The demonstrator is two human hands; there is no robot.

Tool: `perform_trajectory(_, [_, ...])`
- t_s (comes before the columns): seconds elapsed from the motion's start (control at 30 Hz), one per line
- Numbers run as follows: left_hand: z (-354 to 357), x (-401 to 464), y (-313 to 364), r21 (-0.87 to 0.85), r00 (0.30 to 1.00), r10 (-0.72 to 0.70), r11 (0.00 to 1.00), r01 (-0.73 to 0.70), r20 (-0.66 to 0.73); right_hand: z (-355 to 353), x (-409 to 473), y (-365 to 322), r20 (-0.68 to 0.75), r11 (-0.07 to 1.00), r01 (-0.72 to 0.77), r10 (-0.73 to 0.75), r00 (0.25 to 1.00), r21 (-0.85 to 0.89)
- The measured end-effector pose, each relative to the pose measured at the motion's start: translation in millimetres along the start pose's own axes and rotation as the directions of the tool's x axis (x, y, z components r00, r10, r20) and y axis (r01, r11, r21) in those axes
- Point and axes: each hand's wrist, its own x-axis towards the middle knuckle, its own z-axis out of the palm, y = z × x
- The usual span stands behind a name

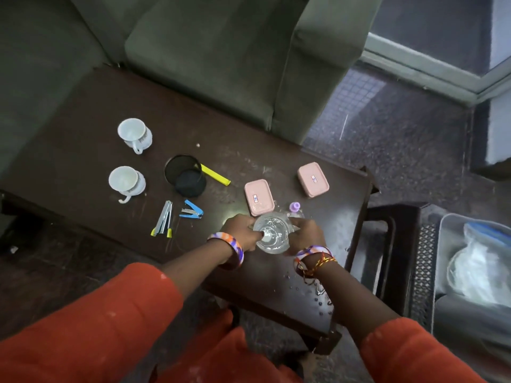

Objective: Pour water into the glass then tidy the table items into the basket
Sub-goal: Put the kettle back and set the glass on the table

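**Glass held in both hands, water in it; tidying not begun**

Head view. The glass (272, 234) stands near the near-right part of the dark table (83, 150), and it appears to hold water. The left hand (243, 232) wraps its left side, the right hand (307, 233) its right side; both grip it. A purple-capped bottle (294, 208) stands just beyond the glass. Droplets lie on the table near the right wrist.

Judgement: the pouring step looks finished or close to it. Loose items remain: two pink boxes (259, 197) (313, 179), a blue stapler (192, 210), a second stapler (163, 223), a yellow marker (215, 174), a black mesh cup (185, 174), two white cups (135, 134) (126, 181). The basket (442, 261) sits off the table, on the right. Next move calls for releasing the glass steadily, then carrying items rightward one by one.
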Motion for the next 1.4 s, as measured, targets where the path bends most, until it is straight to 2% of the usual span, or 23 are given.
perform_trajectory(0.13, [-37.2, -5.4, 6.1, -0.01, 0.995, 0.027, 1.0, -0.028, -0.098, 3.5, 8.7, -40.8, 0.015, 0.993, 0.096, -0.095, 0.995, -0.073])
perform_trajectory(0.27, [-69.3, 1.0, 0.8, 0.008, 0.986, 0.025, 1.0, -0.024, -0.167, 18.4, 22.5, -77.9, 0.054, 0.985, 0.155, -0.151, 0.987, -0.071])
perform_trajectory(0.47, [-95.7, 30.9, -18.7, -0.076, 0.992, -0.006, 0.997, -0.003, -0.126, 48.0, 58.2, -106.7, 0.035, 0.976, 0.168, -0.165, 0.986, -0.135])
perform_trajectory(0.7, [-97.6, 54.0, -36.4, -0.013, 0.991, 0.015, 1.0, -0.017, -0.132, 60.1, 75.1, -116.2, 0.071, 0.979, 0.151, -0.142, 0.987, -0.136])
perform_trajectory(1.07, [-96.5, 55.1, -36.0, -0.156, 0.988, 0.058, 0.984, -0.08, -0.141, 57.2, 72.2, -133.2, 0.039, 0.982, 0.121, -0.116, 0.992, -0.145])
perform_trajectory(1.23, [-90.0, 46.3, -27.3, -0.217, 0.973, -0.022, 0.976, -0.029, -0.229, 55.6, 68.6, -131.5, 0.062, 0.988, 0.116, -0.11, 0.992, -0.1])
perform_trajectory(1.3, [-88.9, 39.9, -25.3, -0.184, 0.958, -0.101, 0.982, 0.052, -0.267, 56.7, 63.5, -125.4, 0.049, 0.99, 0.12, -0.117, 0.992, -0.077])
perform_trajectory(1.4, [-85.2, 25.4, -23.5, -0.09, 0.972, -0.096, 0.993, 0.078, -0.215, 54.8, 48.8, -114.6, -0.01, 0.974, 0.189, -0.192, 0.981, -0.124])
